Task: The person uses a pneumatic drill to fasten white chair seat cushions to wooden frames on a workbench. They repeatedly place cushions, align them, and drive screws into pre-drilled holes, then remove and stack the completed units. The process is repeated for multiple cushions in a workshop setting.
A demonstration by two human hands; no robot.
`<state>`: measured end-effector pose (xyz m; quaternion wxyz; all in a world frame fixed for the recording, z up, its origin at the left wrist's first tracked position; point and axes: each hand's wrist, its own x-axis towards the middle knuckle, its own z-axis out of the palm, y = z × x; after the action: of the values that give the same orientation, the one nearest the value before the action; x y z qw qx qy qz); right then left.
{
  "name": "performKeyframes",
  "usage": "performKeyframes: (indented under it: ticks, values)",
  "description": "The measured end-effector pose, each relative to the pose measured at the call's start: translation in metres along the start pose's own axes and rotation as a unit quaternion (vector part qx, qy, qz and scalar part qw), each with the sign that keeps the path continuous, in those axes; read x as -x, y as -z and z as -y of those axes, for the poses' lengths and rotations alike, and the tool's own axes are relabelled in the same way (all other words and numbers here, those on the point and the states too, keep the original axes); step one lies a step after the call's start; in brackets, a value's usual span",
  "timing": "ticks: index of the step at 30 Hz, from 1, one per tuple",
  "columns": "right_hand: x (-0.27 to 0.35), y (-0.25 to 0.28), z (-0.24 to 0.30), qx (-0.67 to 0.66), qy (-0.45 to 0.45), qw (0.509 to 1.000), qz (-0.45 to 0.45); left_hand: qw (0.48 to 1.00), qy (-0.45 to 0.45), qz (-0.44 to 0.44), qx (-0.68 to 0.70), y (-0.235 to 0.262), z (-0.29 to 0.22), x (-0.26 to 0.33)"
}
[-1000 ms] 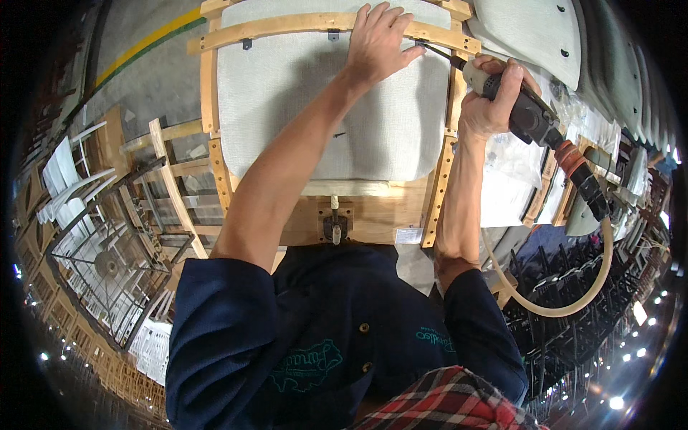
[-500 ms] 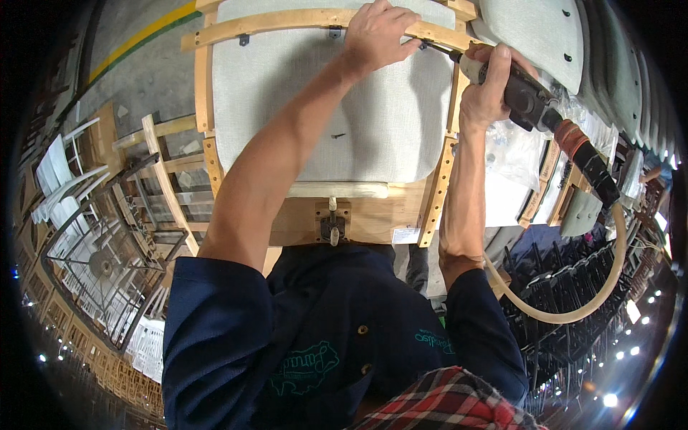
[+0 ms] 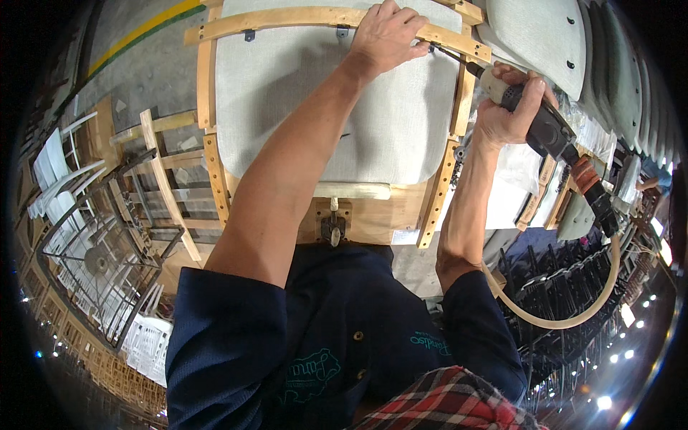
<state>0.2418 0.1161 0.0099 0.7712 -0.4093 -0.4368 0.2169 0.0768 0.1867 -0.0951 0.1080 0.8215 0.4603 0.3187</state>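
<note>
A grey upholstered cushion panel [image 3: 279, 107] lies flat in a wooden frame, crossed at the far end by a curved wooden bar [image 3: 287, 20]. My left hand [image 3: 387, 41] is closed over this bar, its thumb beside a small dark bracket at the bar's right part. What its fingertips pinch, if anything, is hidden. My right hand [image 3: 505, 118] grips a black power screwdriver [image 3: 548, 132] with a tan hose. Its long thin bit [image 3: 451, 55] points left, the tip at the bracket by my left thumb. A dark screw [image 3: 345, 135] on the panel is partly covered by my left forearm.
A toggle clamp [image 3: 334, 226] is fixed to the wooden board at the near edge. Grey panels [image 3: 537, 43] are stacked at the right, above a clear plastic bag [image 3: 516, 161]. Wooden slats and a black wire rack [image 3: 100, 261] stand at the left.
My right hand and the screwdriver have shifted right and slightly nearer, the bit still at the bracket. My left hand stays on the bar. My left forearm now covers more of the screw.
</note>
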Motion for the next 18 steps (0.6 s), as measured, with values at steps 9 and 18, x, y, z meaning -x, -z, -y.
performKeyframes:
  ticks: [9, 18]
  values:
    - [0.0057, 0.0011, 0.0004, 0.031, -0.002, 0.999, 0.028, 1.0, 0.0, 0.008, -0.009, 0.0015, -0.0021, -0.0013]
    - [0.0093, 0.001, -0.0049, 0.047, -0.013, 0.998, 0.026, 1.0, -0.007, 0.007, -0.027, 0.0034, -0.0032, -0.003]
